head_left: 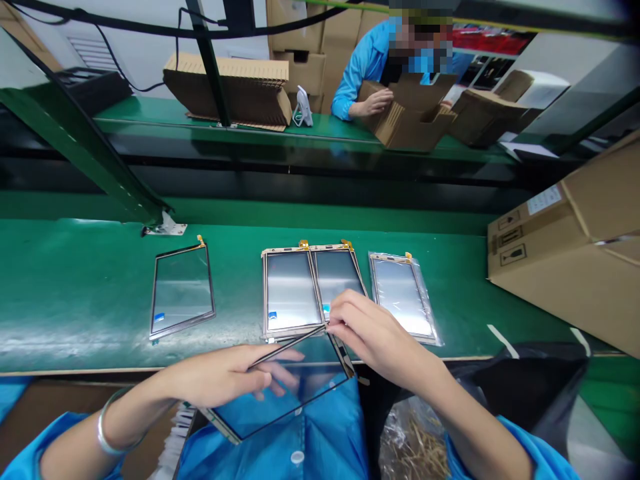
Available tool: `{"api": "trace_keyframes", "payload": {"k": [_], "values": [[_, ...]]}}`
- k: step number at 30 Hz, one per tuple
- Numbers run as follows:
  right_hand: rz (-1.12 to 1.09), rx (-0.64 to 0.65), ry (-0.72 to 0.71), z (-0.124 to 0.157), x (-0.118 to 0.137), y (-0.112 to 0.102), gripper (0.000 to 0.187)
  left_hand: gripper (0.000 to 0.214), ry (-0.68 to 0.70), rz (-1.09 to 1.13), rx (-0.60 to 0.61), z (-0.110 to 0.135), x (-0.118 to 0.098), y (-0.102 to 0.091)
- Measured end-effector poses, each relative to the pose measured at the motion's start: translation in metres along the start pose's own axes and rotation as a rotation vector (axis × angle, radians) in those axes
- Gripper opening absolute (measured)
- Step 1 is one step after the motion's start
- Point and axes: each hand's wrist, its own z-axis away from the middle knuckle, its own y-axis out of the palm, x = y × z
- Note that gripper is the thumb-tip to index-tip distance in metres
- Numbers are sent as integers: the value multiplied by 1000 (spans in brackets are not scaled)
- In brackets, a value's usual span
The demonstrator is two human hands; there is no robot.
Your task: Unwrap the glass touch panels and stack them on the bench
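Note:
My left hand (pixel 225 377) grips a clear glass touch panel (pixel 290 390) by its left edge, held tilted just in front of my blue smock. My right hand (pixel 373 333) pinches at the panel's upper right corner, fingers pressed together near a small blue tab. On the green bench (pixel 75 293) beyond lie several more panels: one alone at the left (pixel 183 290), two side by side in the middle (pixel 290 290), and one in a clear bag (pixel 404 293) to the right.
A large cardboard box (pixel 575 247) stands at the right. A black bag (pixel 530 380) with plastic scraps hangs at my lower right. Across the bench a person in blue handles a cardboard box (pixel 405 117). A green post (pixel 85 153) slants at left.

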Motion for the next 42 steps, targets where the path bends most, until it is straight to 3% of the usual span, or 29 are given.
{"api": "trace_keyframes", "payload": {"k": [4, 7, 12, 17, 22, 26, 30, 33, 37, 42], "values": [[205, -187, -151, 12, 1, 4, 16, 44, -14, 142, 31, -2, 1, -7], [158, -286, -86, 20, 0, 5, 11, 44, -22, 173, 55, -4, -1, -11], [-91, -112, 79, 14, -5, 4, 7, 44, -36, 80, 67, -5, -5, -6], [14, 14, 38, 9, -2, 1, 17, 44, -7, -110, 42, -2, -7, -2], [303, -54, -117, 14, -3, 8, 22, 43, -4, -102, 64, -3, -6, -2], [301, -169, -185, 29, 5, 9, 17, 44, -13, 63, 96, -10, 1, -11], [0, -201, 23, 52, 15, 4, 15, 47, -1, 209, 63, -14, 9, -22], [-99, -175, 180, 56, 10, 7, 13, 46, -9, 210, 114, -13, 12, -21], [-121, -153, 218, 39, -2, 16, 10, 44, -21, 52, 92, -10, 5, -7], [-369, -51, 358, 20, -2, 20, 13, 44, 42, -200, -17, -1, -6, 6]]}}
